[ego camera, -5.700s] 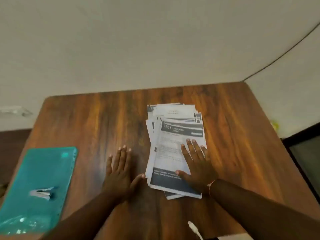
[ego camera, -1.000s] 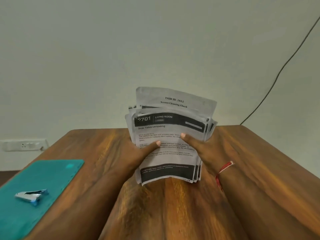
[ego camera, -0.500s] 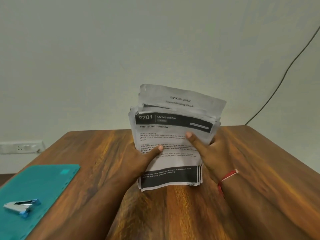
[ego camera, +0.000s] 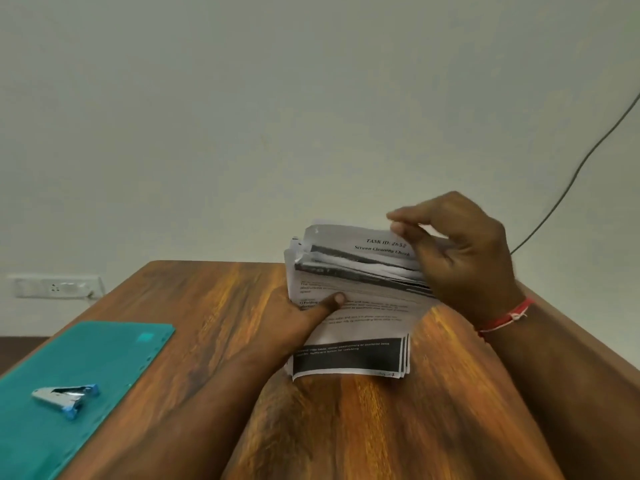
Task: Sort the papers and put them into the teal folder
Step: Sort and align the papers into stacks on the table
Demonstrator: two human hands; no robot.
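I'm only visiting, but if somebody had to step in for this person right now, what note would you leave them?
Left hand: holds the papers up, thumb on the front sheet.
Right hand: fingers curl over the papers' top edges, apparently leafing through.
Folder: flat on the table, at the left, with a staple remover on it.
Done: papers are in hand.
Left: finish sorting, clear the staple remover off, put the papers into the folder.
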